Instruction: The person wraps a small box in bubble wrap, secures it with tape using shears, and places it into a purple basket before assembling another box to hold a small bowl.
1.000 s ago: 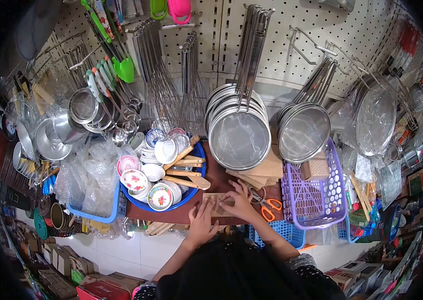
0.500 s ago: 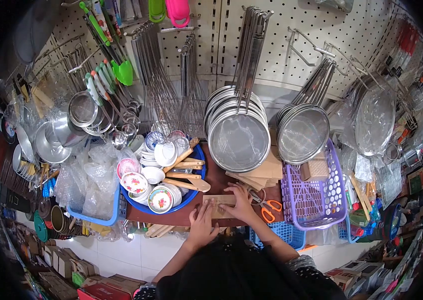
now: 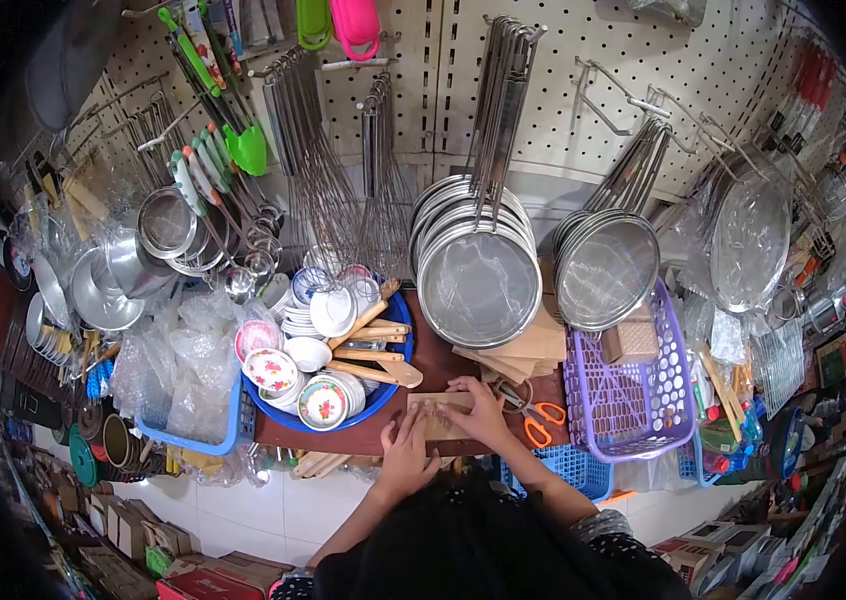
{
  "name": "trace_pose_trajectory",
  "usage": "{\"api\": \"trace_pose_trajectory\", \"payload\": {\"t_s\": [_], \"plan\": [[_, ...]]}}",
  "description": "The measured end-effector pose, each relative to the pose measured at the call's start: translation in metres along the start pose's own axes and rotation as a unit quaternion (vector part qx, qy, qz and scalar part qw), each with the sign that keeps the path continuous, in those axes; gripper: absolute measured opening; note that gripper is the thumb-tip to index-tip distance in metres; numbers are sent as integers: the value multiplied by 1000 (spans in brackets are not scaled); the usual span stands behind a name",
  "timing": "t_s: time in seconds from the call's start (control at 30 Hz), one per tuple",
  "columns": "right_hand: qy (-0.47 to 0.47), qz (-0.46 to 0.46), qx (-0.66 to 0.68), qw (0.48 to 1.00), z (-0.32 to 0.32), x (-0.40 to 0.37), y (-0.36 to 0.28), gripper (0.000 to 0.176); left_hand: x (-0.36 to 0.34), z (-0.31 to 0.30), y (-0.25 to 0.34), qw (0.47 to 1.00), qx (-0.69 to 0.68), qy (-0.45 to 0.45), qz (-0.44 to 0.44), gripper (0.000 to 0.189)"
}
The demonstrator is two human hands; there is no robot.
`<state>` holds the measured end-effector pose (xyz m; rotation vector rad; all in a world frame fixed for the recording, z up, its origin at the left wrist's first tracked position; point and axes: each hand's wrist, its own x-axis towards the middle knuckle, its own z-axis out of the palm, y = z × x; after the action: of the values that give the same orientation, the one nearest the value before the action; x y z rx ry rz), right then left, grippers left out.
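A small brown paper or cardboard piece (image 3: 443, 425) lies flat at the front edge of the reddish-brown table (image 3: 343, 438). On its left side rests my left hand (image 3: 406, 452), palm down with the fingers apart. My right hand (image 3: 480, 412) lies over its right side, fingers spread and pointing left. Both hands touch the piece and neither is closed round it. Scissors with orange handles (image 3: 537, 437) lie just right of my right hand. Behind them is a stack of brown cardboard sheets (image 3: 518, 352).
To the left stands a blue basin (image 3: 383, 398) with bowls and wooden-handled utensils, beside a blue basket of plastic wrap (image 3: 193, 437). A purple basket (image 3: 633, 445) is at the right. Large strainers (image 3: 480, 287) hang low from the pegboard behind the table.
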<state>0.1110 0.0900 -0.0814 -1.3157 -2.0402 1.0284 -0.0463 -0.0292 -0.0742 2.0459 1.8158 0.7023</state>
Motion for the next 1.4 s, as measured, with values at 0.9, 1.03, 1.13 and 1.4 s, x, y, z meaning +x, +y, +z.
{"api": "trace_pose_trajectory", "payload": {"t_s": [0.9,1.03,1.13,1.4], "plan": [[14,-23,103,994,20,18,30,34,2,0,6,1000,0,16,-18,79],[-27,-63,21,997,4,13,17,48,2,2,6,1000,-5,17,-25,80],[-67,-81,7,994,-9,11,12,62,2,5,4,1000,6,12,-28,77],[-100,-78,96,987,-2,16,29,76,2,3,7,1000,2,20,-21,75]]}}
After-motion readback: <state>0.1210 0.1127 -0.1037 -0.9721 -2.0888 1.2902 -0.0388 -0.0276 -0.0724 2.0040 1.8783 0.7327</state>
